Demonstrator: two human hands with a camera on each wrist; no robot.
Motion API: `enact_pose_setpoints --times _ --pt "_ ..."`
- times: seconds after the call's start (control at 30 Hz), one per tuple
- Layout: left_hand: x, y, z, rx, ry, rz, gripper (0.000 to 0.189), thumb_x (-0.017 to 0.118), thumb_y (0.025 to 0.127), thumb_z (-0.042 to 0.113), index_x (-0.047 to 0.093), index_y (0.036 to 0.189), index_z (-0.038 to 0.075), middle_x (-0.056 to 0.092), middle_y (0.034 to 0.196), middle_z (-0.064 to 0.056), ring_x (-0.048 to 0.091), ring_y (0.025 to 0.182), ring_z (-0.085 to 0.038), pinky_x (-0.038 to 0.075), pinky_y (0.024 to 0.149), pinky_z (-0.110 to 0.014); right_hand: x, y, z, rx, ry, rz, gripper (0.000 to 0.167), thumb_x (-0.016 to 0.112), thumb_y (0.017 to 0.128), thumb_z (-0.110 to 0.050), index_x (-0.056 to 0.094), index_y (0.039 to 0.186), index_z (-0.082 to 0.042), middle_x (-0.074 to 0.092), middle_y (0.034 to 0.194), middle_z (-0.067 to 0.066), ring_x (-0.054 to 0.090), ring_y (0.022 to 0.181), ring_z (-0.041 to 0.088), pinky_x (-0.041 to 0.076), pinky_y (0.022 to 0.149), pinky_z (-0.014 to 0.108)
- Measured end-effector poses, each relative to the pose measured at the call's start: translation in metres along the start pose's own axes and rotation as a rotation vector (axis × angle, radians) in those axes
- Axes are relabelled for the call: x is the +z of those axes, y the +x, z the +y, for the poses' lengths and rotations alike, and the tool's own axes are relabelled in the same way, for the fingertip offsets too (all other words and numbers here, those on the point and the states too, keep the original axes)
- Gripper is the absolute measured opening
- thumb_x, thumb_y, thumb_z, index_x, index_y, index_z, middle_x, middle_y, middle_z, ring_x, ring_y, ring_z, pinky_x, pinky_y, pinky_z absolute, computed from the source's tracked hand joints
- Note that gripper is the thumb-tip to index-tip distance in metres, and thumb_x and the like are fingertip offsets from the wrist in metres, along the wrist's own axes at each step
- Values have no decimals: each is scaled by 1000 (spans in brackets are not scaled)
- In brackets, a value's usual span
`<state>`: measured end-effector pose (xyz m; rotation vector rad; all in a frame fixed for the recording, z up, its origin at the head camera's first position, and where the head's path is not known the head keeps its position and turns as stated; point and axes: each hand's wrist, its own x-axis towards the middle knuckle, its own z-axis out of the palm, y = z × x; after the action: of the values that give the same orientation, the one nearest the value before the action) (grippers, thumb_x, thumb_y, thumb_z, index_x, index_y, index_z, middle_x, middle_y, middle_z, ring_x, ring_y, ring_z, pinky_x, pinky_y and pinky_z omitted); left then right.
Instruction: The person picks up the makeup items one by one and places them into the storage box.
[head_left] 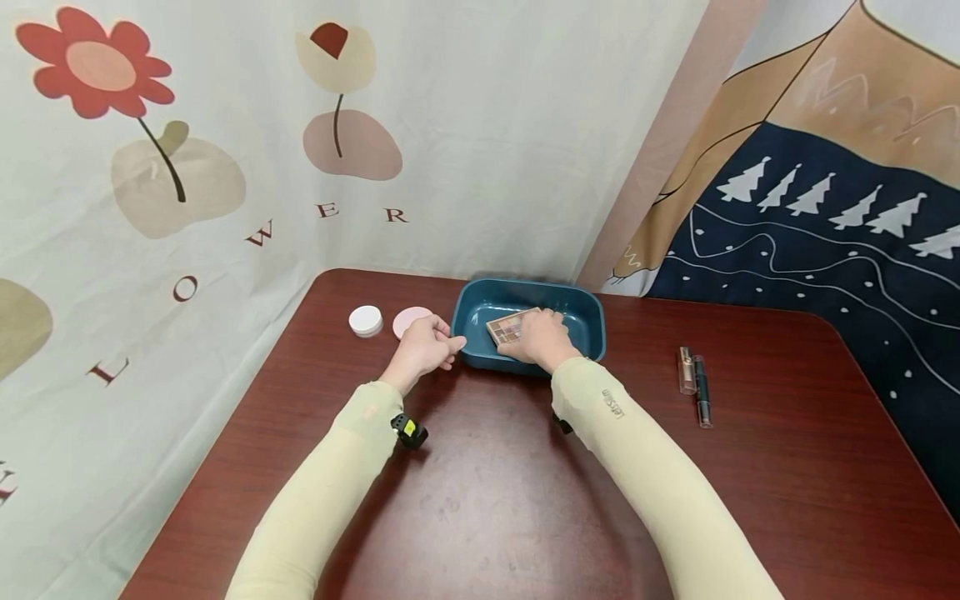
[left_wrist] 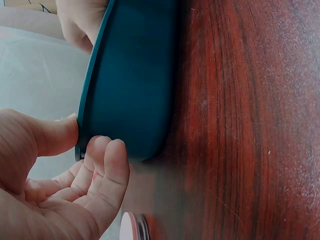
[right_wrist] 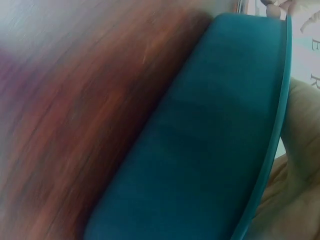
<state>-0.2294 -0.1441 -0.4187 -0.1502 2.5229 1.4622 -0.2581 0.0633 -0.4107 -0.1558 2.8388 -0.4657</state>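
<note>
A teal plastic basin (head_left: 525, 291) stands toward the back of the table. At its left end my left hand (head_left: 422, 347) pinches the rim, thumb on the edge and curled fingers below it, as the left wrist view shows. My right hand (head_left: 545, 337) reaches over the near rim and grips an eyeshadow palette (head_left: 508, 328) inside the basin. The palette is tilted, its pans facing up. In the right wrist view the basin's wall (right_wrist: 200, 135) hides the palette and most of that hand. Beside my left hand lies a round pink compact (head_left: 410, 317), partly covered.
A white lidded jar (head_left: 366, 321) sits left of the pink compact. To the right of the basin, a clear-cased lipstick (head_left: 686, 370) and a dark slim cosmetic tube (head_left: 702, 392) lie side by side on the wooden table (head_left: 480, 500). Printed curtains hang behind.
</note>
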Motion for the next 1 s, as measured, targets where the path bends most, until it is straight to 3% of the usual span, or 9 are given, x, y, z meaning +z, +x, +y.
enact_pose_setpoints --times 0.27,0.5,0.7,0.87,1.0 --pt "0 -2 1 6 -1 2 23 74 97 14 57 104 -1 67 80 -12 65 62 -14 63 73 -38 6 7 -19 146 -61 -35 88 75 89 -53 47 143 11 50 135 28 48 121 39 47 106 52" --pt "0 -2 0 -8 -6 2 24 74 96 14 57 104 -1 67 82 -12 65 64 -16 63 74 -38 1 8 -18 75 -29 -97 58 70 97 -39 58 134 4 59 133 21 54 120 34 44 111 47" --pt "0 -2 2 -9 -9 -4 24 73 97 14 57 105 -2 67 81 -12 65 62 -15 63 73 -38 -5 5 -18 24 31 -125 40 65 99 -33 65 122 0 65 118 16 60 103 28 52 98 40" --pt "0 -2 2 -5 -2 -3 24 73 97 13 57 106 -3 67 81 -12 65 60 -15 63 72 -37 -10 4 -19 8 88 -167 37 64 100 -31 65 121 -1 65 117 15 60 97 25 53 92 37" --pt "1 -2 1 -4 1 4 25 74 97 14 57 105 -2 67 80 -12 65 60 -14 63 72 -37 -12 4 -19 -10 68 -184 31 60 101 -29 65 113 -1 63 106 14 56 80 21 50 78 34"
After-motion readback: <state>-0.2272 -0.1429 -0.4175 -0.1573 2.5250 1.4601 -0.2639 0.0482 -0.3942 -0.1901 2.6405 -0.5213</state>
